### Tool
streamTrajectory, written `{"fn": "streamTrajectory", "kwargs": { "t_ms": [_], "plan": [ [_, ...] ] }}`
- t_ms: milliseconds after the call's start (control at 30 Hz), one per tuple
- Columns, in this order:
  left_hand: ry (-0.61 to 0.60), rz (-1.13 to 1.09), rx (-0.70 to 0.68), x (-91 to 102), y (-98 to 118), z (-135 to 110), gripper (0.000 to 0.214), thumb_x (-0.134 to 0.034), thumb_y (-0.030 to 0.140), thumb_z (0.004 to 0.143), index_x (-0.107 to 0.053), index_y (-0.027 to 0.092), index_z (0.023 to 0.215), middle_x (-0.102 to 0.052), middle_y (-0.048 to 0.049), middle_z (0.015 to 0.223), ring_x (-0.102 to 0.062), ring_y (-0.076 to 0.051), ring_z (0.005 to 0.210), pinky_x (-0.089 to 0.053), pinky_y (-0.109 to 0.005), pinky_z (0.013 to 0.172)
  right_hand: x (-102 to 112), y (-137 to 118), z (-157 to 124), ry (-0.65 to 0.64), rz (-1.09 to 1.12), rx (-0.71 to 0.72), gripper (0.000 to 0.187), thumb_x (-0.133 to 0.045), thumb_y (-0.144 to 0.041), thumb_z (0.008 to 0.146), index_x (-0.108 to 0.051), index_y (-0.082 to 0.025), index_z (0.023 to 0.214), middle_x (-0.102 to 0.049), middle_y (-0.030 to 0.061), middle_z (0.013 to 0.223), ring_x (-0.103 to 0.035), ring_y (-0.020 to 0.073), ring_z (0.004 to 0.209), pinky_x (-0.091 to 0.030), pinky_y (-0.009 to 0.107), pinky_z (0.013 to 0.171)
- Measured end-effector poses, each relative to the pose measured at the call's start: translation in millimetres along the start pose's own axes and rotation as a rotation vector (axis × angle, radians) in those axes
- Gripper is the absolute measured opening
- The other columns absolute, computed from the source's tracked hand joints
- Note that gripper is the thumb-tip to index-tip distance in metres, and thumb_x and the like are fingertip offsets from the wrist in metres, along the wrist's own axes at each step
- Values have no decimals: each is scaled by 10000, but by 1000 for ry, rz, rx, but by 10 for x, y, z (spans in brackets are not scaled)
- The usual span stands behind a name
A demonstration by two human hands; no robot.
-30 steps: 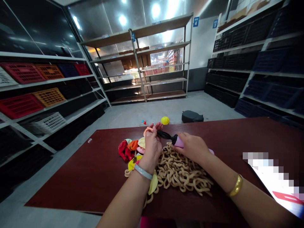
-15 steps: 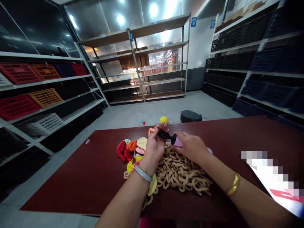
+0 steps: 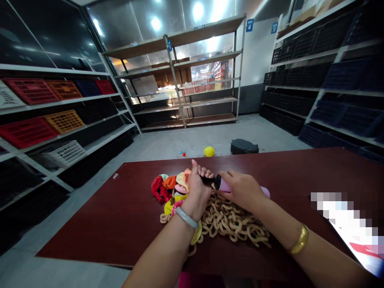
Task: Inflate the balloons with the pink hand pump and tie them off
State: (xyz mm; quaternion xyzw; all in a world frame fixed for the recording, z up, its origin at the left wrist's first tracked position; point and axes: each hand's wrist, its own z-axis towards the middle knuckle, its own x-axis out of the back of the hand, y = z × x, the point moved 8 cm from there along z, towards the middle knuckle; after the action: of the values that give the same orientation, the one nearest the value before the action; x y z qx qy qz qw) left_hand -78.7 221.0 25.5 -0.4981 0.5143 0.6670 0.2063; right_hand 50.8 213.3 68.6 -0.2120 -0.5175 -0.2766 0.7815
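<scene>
My right hand (image 3: 243, 188) is wrapped round the lilac handle of a tube-shaped tool (image 3: 224, 185), whose rounded end (image 3: 265, 192) sticks out behind it. The tool's black front part (image 3: 207, 180) runs into my left hand (image 3: 198, 186), fingers curled over it and thumb raised. My left palm hides the tip. Below both hands lies a heap of tan, rope-like loops (image 3: 234, 220). Left of it are several soft, limp coloured pieces, among them a red one (image 3: 159, 190), an orange one (image 3: 170, 182) and a yellow one (image 3: 168, 208); their kind is unclear.
All this lies on a dark red-brown table (image 3: 99, 216). A bright, partly blurred-out screen (image 3: 351, 228) is at the right. On the floor beyond are a yellow ball-like object (image 3: 209, 151) and a dark grey case (image 3: 244, 147). Shelves with crates (image 3: 33, 90) line both sides.
My left hand has turned, its fingers now folding over the tool's black part, which showed more before. The orange piece at its fingertips is no longer seen there. The view has shifted slightly.
</scene>
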Motion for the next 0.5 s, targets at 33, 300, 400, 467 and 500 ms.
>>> {"fn": "streamTrajectory", "kwargs": {
  "t_ms": [33, 300, 400, 467, 500],
  "plan": [
    [-28, -8, -45, -25, 59, -9, 561, -595, 664, 701, -338, 188, 553, -317, 44, 486, -333, -74, 413, -345, -232, 435, -7, 0, -2, -9, 8, 2, 497, -536, -529, 810, -496, -238, 1210, -640, 58, 982, -628, 224, 807, -416, 311, 635],
    [-31, 0, -59, -1, 634, 226, 444, -570, 499, 825, -370, 178, 594, -268, 64, 487, -261, -51, 387, -258, -206, 401, -49, 321, -39, -68, 46, 16, 502, -533, -548, 794, -514, -289, 1223, -665, 51, 1054, -642, 243, 875, -455, 341, 711],
    [-24, -33, -92, 25, 835, 302, 320, -552, 413, 869, -442, 177, 685, -306, 70, 508, -297, -45, 388, -266, -199, 408, -55, 483, -56, -68, 58, 31, 512, -555, -539, 776, -533, -284, 1220, -671, 47, 1064, -642, 240, 882, -464, 345, 738],
    [-32, -40, -99, 8, 883, 301, 241, -561, 361, 875, -472, 180, 744, -325, 71, 522, -311, -46, 393, -264, -201, 414, -41, 556, -65, -53, 60, 34, 506, -575, -532, 759, -556, -289, 1203, -685, 38, 1025, -646, 234, 862, -467, 339, 732],
    [-41, -43, -97, -11, 876, 288, 201, -563, 340, 877, -486, 182, 778, -328, 72, 526, -313, -48, 394, -264, -204, 417, -19, 587, -69, -29, 59, 23, 498, -596, -529, 741, -574, -296, 1181, -692, 30, 999, -648, 229, 845, -468, 331, 724]
  ]
}}
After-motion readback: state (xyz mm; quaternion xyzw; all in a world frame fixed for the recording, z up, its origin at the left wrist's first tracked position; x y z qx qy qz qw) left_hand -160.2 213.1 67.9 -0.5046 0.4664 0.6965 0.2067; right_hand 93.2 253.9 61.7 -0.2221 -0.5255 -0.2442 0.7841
